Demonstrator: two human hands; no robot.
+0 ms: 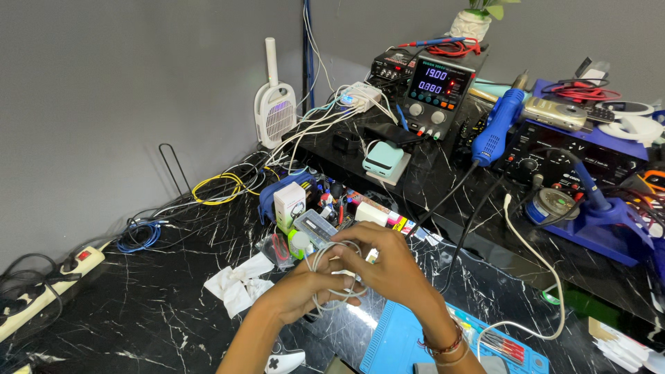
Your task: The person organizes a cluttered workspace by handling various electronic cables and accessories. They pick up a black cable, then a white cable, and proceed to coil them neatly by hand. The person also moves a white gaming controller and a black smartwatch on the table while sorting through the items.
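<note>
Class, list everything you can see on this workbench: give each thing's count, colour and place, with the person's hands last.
power supply: one, black, lit display, rear shelf
hot-air gun: one, blue, shelf, right of the supply
soldering stand: one, blue, right
power strip: one, cream, far left
paper tissues: several, white, left of the hands
work mat: one, blue, under the right wrist
thin cable: one, white, coiled between both hands
left hand: holding the cable
right hand: holding the cable

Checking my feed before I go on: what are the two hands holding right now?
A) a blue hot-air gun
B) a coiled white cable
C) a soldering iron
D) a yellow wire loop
B: both hands, left hand and right hand, grip a coiled white cable looped around the fingers above the black marble-pattern bench.
</note>
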